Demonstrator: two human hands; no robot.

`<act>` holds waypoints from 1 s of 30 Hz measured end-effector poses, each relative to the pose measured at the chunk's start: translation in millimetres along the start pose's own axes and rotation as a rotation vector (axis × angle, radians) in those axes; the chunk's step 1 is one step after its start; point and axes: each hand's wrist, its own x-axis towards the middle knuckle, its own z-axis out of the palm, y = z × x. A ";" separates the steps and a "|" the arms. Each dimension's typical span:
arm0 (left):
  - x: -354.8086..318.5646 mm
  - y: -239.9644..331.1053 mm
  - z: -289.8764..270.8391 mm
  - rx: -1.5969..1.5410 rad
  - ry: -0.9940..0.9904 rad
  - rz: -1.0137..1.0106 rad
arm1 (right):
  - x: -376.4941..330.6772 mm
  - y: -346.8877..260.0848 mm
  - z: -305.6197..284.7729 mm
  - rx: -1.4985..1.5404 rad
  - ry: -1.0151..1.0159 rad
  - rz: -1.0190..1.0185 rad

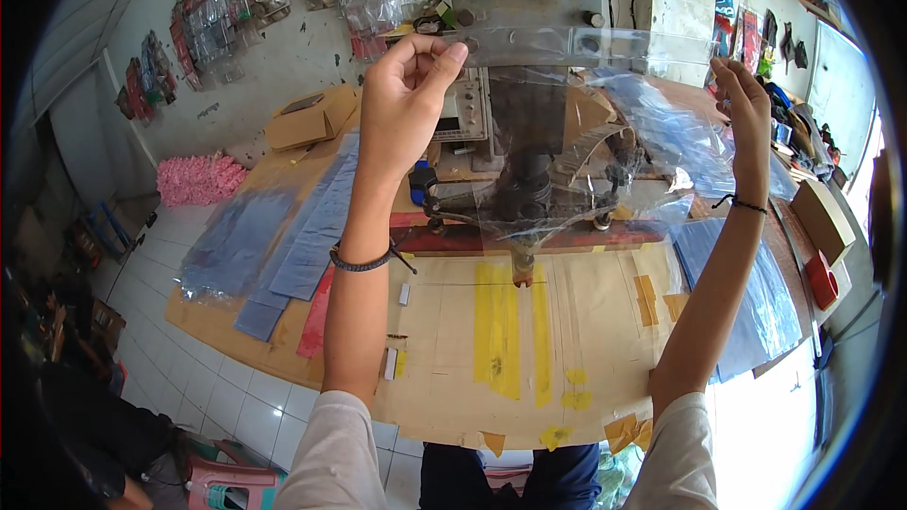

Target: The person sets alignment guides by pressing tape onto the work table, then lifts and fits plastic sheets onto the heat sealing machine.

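Note:
Both my hands are raised in front of a grey press machine (pixel 524 5), with a clear plastic sheet (pixel 614 45) stretched between them. My left hand (pixel 413 94) pinches the sheet's upper left corner between thumb and fingers. At the upper right corner, my right hand (pixel 744 104) grips the other end with closed fingers. A band runs along the top of the sheet, and thinner see-through film seems to hang below it; its lower edge is hard to make out. Beneath lies a tan work board (pixel 444 321) with yellow tape strips (pixel 497 331) and brown tape patches.
Bluish clear plastic sheets (pixel 307 236) lie left of the board, and more plastic sheets (pixel 746 293) lie on the right. A cardboard box (pixel 312 118) stands at the back left, a red container (pixel 822 280) at the right edge. A person in dark clothes (pixel 104 425) is at lower left beside a pink stool (pixel 231 477).

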 end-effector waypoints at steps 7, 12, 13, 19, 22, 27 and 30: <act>-3.5 1.8 8.0 0.012 0.011 0.044 | 2.1 2.3 -10.5 0.010 0.005 0.025; -2.4 -5.0 7.4 0.004 0.043 0.061 | 2.2 2.0 -8.7 0.025 0.015 0.017; -3.0 -2.2 8.4 0.021 0.052 0.061 | 2.4 1.3 -9.5 0.034 0.019 0.019; -3.8 5.3 6.2 0.075 0.037 0.030 | 3.6 1.9 -16.4 0.037 0.008 0.028; -3.4 5.4 1.2 0.079 0.012 0.003 | 4.3 1.7 -15.7 0.036 0.003 0.035; -3.9 6.6 -2.0 0.066 -0.011 -0.030 | -0.4 -3.4 -14.0 0.042 -0.003 0.010; -4.5 8.3 -1.2 0.085 -0.015 -0.005 | 0.1 -2.4 -16.6 0.039 -0.007 0.015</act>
